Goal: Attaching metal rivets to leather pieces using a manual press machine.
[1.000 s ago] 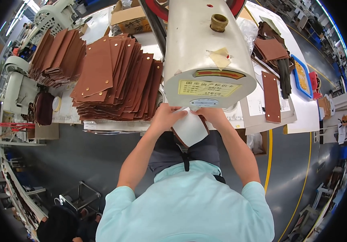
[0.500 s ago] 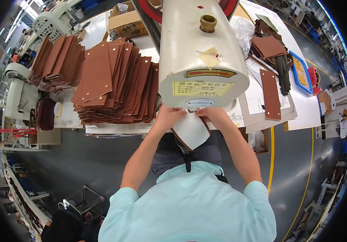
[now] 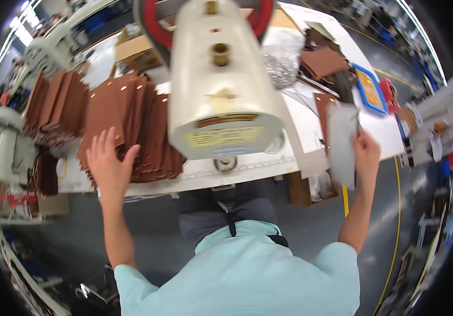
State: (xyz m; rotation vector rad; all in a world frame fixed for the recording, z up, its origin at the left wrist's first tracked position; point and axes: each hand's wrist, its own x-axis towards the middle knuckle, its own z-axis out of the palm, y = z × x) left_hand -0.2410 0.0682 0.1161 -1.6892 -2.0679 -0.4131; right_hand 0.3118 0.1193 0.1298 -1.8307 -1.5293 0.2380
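My left hand [image 3: 108,160] is spread open over the front of a tall stack of brown leather-like panels [image 3: 105,108] with brass-coloured snaps near their ends. Whether its fingertips touch the top panel I cannot tell. Out to the right, my right hand [image 3: 366,152] grips the edge of a panel [image 3: 342,145], its pale grey side showing and blurred by motion. Behind that panel, another brown panel with snaps [image 3: 322,111] lies partly hidden on the table. Between my hands stands the cream-coloured press machine [image 3: 223,89], with a round metal base part [image 3: 225,164] below its head.
More brown panels [image 3: 60,102] are stacked at the far left. A cardboard box [image 3: 137,52] stands behind the stacks. On the right are a clear plastic bag [image 3: 283,63], brown and dark pieces [image 3: 324,60] and a blue tray [image 3: 368,89] of small golden parts. An open carton [image 3: 310,192] sits below the table edge.
Both hands have left the machine's front. The right has carried the pale-sided panel to the right; the left has let go and moved left to the stack. The whole view has shifted.
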